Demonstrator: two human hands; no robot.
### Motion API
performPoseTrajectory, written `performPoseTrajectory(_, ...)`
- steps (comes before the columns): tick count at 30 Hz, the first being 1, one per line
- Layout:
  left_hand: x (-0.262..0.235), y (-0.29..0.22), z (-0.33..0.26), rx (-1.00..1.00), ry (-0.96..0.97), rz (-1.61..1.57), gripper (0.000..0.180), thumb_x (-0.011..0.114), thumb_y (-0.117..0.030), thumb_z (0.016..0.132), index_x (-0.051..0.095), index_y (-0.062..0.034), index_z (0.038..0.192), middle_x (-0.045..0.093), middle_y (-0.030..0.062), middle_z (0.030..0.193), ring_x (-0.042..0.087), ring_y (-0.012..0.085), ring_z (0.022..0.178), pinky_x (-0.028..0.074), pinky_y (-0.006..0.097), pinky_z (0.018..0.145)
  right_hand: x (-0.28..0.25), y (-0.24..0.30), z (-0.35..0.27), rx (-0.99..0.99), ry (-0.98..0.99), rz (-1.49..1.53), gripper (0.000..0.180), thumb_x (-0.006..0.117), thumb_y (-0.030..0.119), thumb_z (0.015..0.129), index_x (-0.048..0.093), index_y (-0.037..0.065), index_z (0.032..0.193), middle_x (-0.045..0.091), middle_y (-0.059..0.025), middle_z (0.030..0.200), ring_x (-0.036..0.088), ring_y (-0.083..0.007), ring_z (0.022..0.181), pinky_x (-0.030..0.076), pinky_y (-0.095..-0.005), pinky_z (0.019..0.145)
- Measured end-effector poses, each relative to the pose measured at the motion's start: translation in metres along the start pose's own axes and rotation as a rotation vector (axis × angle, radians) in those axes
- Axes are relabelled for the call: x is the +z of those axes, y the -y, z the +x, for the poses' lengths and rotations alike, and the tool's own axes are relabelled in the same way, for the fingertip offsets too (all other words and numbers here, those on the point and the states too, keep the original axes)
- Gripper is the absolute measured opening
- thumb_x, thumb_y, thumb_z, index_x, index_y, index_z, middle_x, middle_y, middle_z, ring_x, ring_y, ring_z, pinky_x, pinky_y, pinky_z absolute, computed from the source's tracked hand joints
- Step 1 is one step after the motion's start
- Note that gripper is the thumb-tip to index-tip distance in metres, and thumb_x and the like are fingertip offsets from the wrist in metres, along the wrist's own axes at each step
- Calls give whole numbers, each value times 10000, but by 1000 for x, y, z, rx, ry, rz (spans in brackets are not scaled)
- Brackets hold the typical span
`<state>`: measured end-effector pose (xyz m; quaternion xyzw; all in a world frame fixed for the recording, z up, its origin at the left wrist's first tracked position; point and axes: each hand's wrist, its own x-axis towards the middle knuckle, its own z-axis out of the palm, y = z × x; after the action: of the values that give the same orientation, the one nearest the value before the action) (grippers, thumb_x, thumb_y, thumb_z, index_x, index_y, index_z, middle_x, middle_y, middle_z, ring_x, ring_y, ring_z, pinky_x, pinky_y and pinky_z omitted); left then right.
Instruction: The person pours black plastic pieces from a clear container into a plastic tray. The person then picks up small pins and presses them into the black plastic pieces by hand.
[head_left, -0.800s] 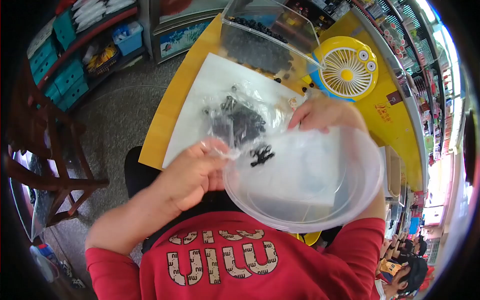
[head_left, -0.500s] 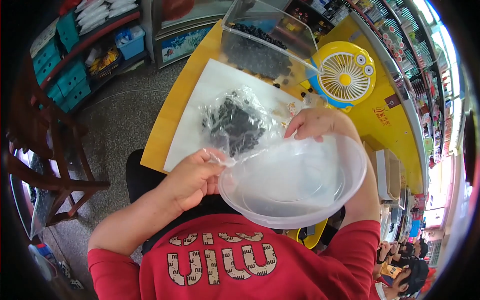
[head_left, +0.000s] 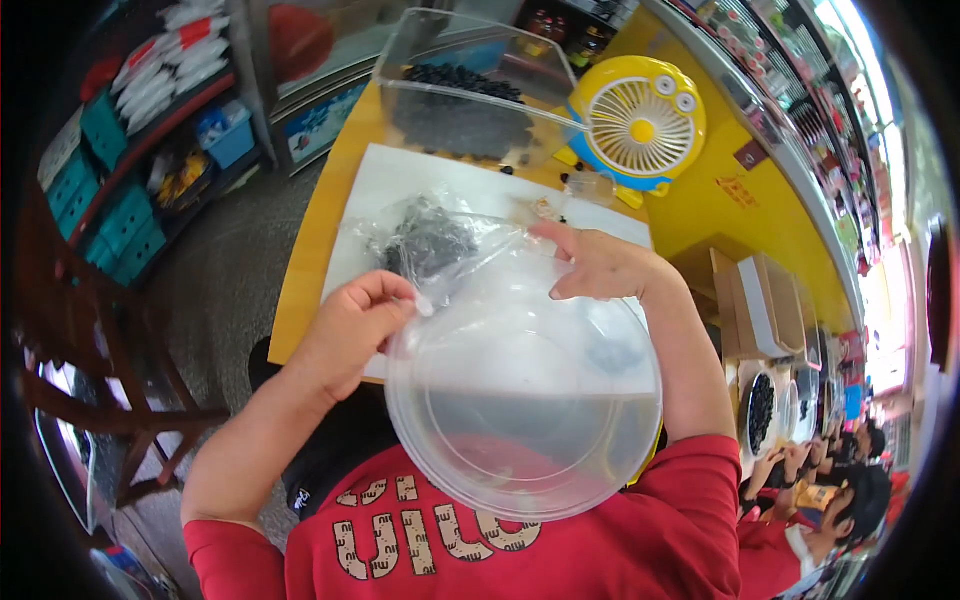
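Observation:
A clear plastic bag (head_left: 430, 245) with dark pieces bunched inside lies on the white board (head_left: 370, 200). My left hand (head_left: 352, 325) pinches the near edge of the bag between thumb and fingers. At the bag's other side, my right hand (head_left: 610, 265) holds its edge at the fingertips, the thumb held lower; the exact grip is partly hidden. Between my forearms a round translucent plastic bowl (head_left: 500, 410) stands tilted, its lower rim in front of my red shirt and its upper part over the board's near edge. Nothing shows inside the bowl.
A clear rectangular bin (head_left: 480, 115) of dark pieces stands at the table's far end, beside a yellow fan (head_left: 640, 130). Several crumbs and a small clear cup (head_left: 590, 188) lie nearby. Cardboard boxes (head_left: 765, 305) stand right; a wooden chair (head_left: 110, 370) is left. People sit at lower right.
The bowl has tipped up and moved down and left in view, toward my body. My right hand has come closer to my left, and the bag looks more bunched. The whole view has shifted.

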<state>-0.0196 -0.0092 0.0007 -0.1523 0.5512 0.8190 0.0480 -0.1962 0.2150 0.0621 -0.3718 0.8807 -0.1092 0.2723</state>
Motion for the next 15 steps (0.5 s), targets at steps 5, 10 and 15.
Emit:
performPoseTrajectory(5,17,-57,39,169,-40,10,132,545,-123,815,548,-41,919,521,-1,731,487,72,626,452,237,604,-17,-12,-50,15,-189,182,637,628,73,681,401,109,1274,582,-74,959,521,-128,682,436,-256,563)
performPoseTrajectory(10,69,-119,79,334,165,11,98,518,-127,838,543,-53,897,520,7,690,534,115,632,502,352,704,-30,-72,-139,25,-436,811,412,541,29,719,521,28,1130,599,-22,909,461,-40,538,386,-183,456)
performPoseTrajectory(15,143,-158,109,447,338,84,103,511,-136,847,542,-39,863,532,29,705,541,143,663,506,369,713,5,-89,-169,185,-1213,1101,350,520,19,724,525,19,1074,607,-80,911,417,-22,449,336,-156,381)
